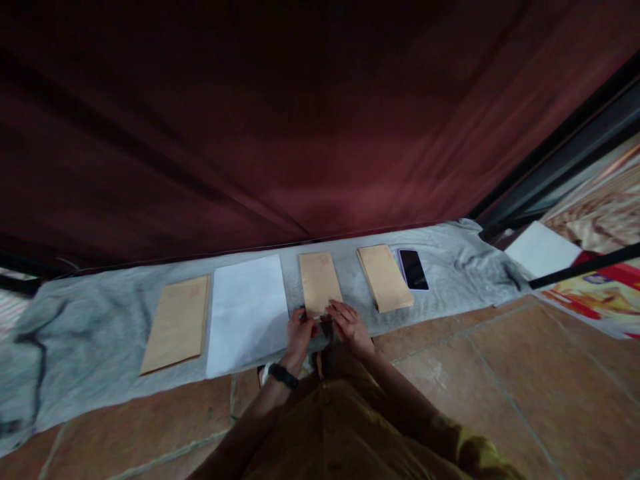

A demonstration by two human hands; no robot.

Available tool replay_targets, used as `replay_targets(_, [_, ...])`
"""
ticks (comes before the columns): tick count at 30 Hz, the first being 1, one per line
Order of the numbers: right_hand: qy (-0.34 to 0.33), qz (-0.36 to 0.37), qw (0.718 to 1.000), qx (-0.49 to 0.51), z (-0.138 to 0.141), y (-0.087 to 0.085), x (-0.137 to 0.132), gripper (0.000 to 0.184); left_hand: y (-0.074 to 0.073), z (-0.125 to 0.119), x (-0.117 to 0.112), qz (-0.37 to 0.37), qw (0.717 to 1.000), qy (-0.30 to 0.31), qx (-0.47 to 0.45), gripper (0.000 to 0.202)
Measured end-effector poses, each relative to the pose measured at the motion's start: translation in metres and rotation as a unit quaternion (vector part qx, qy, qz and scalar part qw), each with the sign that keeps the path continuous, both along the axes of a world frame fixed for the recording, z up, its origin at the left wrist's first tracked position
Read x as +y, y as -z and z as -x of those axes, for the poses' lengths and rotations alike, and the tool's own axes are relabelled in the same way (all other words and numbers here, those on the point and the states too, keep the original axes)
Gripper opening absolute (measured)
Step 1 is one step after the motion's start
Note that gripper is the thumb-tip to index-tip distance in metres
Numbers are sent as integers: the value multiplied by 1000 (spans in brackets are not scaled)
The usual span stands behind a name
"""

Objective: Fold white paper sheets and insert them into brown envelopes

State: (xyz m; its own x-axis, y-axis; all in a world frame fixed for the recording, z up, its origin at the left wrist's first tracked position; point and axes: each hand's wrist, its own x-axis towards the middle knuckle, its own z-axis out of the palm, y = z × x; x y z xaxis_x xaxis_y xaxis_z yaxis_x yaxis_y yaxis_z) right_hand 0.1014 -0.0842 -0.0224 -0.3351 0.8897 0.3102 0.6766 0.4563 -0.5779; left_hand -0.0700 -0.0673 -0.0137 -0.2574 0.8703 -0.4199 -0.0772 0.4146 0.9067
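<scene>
A brown paper envelope point(320, 280) lies lengthwise in front of me on a grey cloth, with its near end between my hands. My left hand point(300, 331) has its fingers curled in a pinch at the near left corner. At the near right corner, my right hand point(351, 328) grips the same end, its fingertips bent over the edge. The exact finger contact is small and partly hidden. White paper sheets point(247, 313) lie just left of the envelope. To the right rests a small stack of brown envelopes point(384, 277).
A larger pile of brown envelopes point(177, 323) sits at the far left of the grey cloth point(100, 313). A dark-screened phone point(414, 270) lies at the right. Behind hangs a dark red curtain point(320, 147); tiled floor point(470, 373) runs in front.
</scene>
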Motion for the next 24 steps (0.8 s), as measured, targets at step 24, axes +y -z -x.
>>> replay_targets(24, [36, 39, 997, -57, -3, 8, 19, 19, 3, 16, -10, -249, 759, 287, 529, 25])
